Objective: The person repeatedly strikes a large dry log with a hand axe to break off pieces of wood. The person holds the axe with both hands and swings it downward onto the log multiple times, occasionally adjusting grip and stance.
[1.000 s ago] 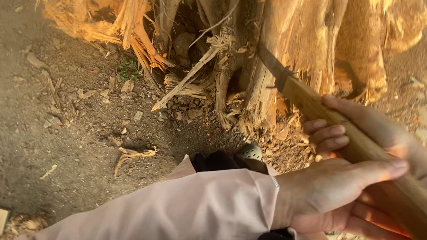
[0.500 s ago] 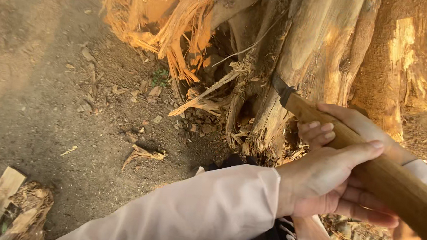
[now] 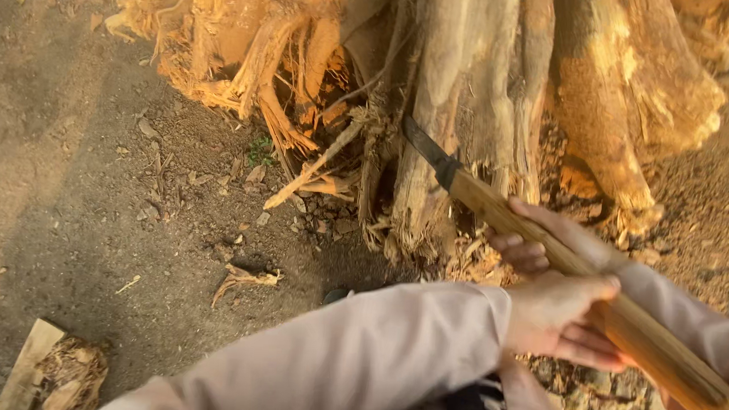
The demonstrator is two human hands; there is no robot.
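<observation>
Both my hands grip the long wooden handle (image 3: 624,323) of a chopping tool. Its dark metal blade (image 3: 424,146) is set against the split, fibrous base of a tree stump (image 3: 470,86). My left hand (image 3: 560,318) reaches across from the lower left in a pale pink sleeve and wraps over the handle. Just above it, my right hand (image 3: 546,239) holds the handle from the far side, its fingers curled underneath. The handle's butt end (image 3: 708,398) sticks out at the lower right.
Bare brown soil (image 3: 75,181) with scattered wood chips lies left of the stump. A torn root sliver (image 3: 244,279) lies on the ground. A cut piece of wood (image 3: 28,366) sits at the bottom left corner. Chips and stones litter the ground under my hands.
The view has dropped and shifted, so more of the stump shows. The blade has moved slightly left along the stump base. Both hands keep their hold on the handle.
</observation>
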